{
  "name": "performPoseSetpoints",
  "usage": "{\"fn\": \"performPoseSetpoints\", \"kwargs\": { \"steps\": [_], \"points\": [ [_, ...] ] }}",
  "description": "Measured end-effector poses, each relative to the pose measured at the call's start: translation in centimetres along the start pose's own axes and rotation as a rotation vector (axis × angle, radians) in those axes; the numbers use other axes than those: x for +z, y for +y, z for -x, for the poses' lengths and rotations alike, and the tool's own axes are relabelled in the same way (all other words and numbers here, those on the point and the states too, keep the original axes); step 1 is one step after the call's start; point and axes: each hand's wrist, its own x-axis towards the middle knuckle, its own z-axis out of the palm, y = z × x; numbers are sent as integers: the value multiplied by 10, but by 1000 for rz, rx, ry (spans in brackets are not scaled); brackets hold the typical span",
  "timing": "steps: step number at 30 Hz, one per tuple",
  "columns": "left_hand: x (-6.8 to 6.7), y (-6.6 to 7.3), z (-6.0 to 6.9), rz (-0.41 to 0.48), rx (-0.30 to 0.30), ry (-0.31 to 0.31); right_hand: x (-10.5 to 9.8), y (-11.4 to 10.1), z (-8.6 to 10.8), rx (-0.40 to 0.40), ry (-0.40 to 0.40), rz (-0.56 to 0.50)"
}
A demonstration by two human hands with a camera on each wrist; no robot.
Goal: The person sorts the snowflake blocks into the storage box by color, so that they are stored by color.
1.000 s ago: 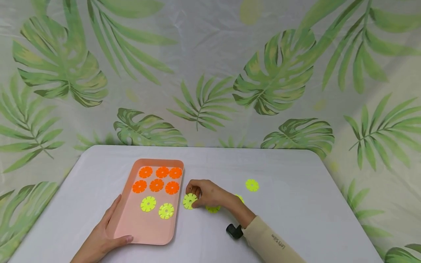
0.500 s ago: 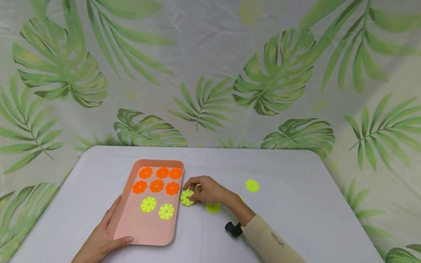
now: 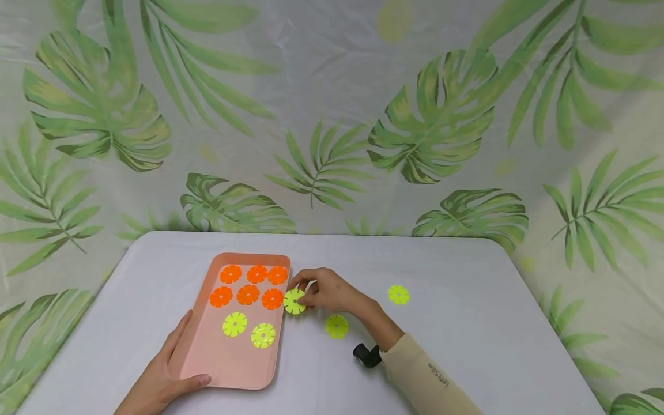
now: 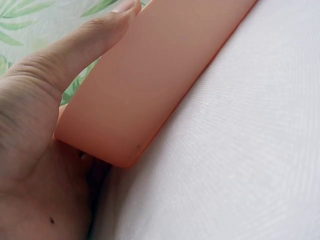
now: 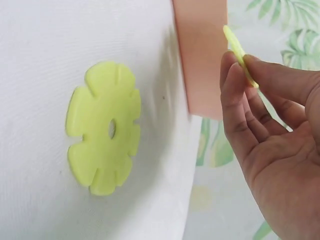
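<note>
Yellow disc (image 3: 291, 306) is inching forward, right hand (image 3: 328, 290) pinching it, left hand (image 3: 157, 377) gripping the tray (image 3: 236, 369), so flying that low might be risking a snag there.

Place: a nook screened off by cloth; whether it is in a home, lab or office cannot be told
Leaf-print cloth (image 3: 324, 75): creased, hanging behind the desk and down both sides
Desk (image 3: 461, 317): white, fabric-textured top, rounded far corners near the hanging cloth
</note>
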Motion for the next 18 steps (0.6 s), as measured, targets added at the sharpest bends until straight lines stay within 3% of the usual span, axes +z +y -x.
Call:
{"fn": "performPoseSetpoints", "kwargs": {
  "steps": [9, 18],
  "points": [
    [2, -2, -1, -10, 33, 24, 13, -11, -13, -68, -8, -90],
    [2, -1, -1, -24, 25, 25, 28, -19, -26, -89, 43, 27]
  ]
}}
